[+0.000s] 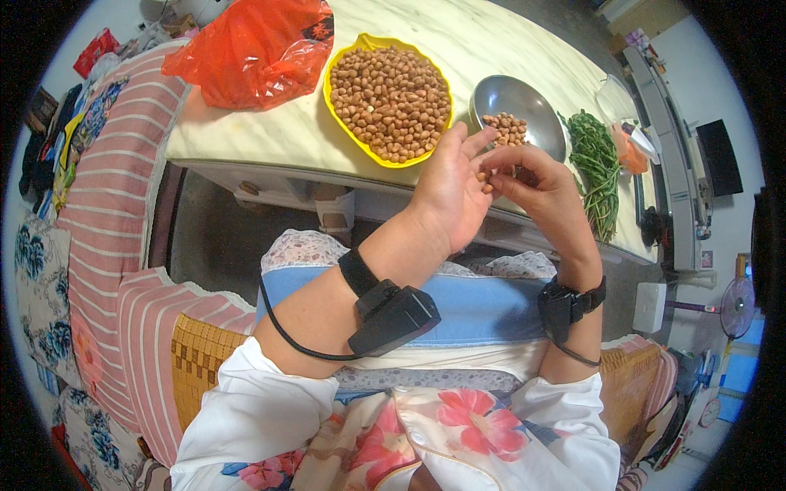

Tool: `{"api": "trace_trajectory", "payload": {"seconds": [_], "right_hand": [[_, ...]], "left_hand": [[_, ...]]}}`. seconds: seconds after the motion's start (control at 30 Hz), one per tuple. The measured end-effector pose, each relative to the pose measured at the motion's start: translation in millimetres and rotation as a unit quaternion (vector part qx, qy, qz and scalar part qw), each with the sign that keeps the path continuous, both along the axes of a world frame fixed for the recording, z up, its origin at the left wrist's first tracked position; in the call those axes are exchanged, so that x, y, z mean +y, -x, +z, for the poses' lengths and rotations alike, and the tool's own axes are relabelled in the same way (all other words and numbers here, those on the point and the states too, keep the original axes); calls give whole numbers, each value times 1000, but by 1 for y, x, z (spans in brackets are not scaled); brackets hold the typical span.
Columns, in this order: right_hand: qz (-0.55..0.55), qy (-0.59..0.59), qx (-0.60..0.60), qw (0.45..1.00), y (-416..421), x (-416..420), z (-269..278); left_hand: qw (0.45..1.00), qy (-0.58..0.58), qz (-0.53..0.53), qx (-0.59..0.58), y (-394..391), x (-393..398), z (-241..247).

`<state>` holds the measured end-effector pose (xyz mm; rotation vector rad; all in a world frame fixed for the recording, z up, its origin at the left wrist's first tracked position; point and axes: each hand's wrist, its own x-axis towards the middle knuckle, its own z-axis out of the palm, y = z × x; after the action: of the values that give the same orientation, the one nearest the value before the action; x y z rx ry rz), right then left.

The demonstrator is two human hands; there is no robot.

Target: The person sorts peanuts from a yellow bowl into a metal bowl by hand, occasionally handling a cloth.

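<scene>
My left hand [451, 190] is palm up in front of the table edge, with a few shelled peanuts [487, 188] lying in it toward the fingers. Over that palm, the bent thumb and forefinger of my right hand [540, 181] pinch at a peanut; its other fingers curl and hide part of the left fingers. Just beyond both hands, a steel bowl [522, 92] holds a small heap of peanuts [505, 127]. To its left stands a yellow leaf-shaped tray [450, 101], filled with many reddish-brown peanuts [387, 98].
A red plastic bag [258, 55] lies left of the tray on the marble-patterned table [430, 21]. Right of the bowl is a bunch of leafy greens [592, 166], with plastic bags [629, 147] beyond. A striped cloth-covered seat [110, 184] runs along the left. A fan [737, 307] stands at right.
</scene>
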<state>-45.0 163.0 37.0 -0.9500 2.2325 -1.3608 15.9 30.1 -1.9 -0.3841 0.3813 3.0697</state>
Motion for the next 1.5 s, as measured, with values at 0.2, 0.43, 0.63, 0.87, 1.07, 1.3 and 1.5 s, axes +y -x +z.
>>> {"api": "trace_trajectory", "payload": {"seconds": [0.2, 0.43, 0.63, 0.87, 1.07, 1.3, 1.5], "right_hand": [[-5, 1, -36, 999, 1, 2, -3], [-35, -11, -39, 999, 0, 1, 0], [-164, 13, 85, 983, 14, 9, 2], [-242, 58, 60, 967, 18, 14, 8], [-136, -29, 13, 990, 9, 8, 11], [-3, 27, -58, 998, 2, 6, 5], [14, 7, -45, 999, 0, 5, 5]], "left_hand": [[999, 32, -23, 15, -1, 0, 0], [1000, 18, -14, -6, 1, 0, -3], [999, 29, -8, -16, 1, -1, -2], [999, 33, -6, -8, -1, -1, 1], [1000, 27, 5, 2, 0, -4, 2], [1000, 22, 12, 13, 2, -5, -1], [1000, 14, 19, 13, 3, -5, -3]]}}
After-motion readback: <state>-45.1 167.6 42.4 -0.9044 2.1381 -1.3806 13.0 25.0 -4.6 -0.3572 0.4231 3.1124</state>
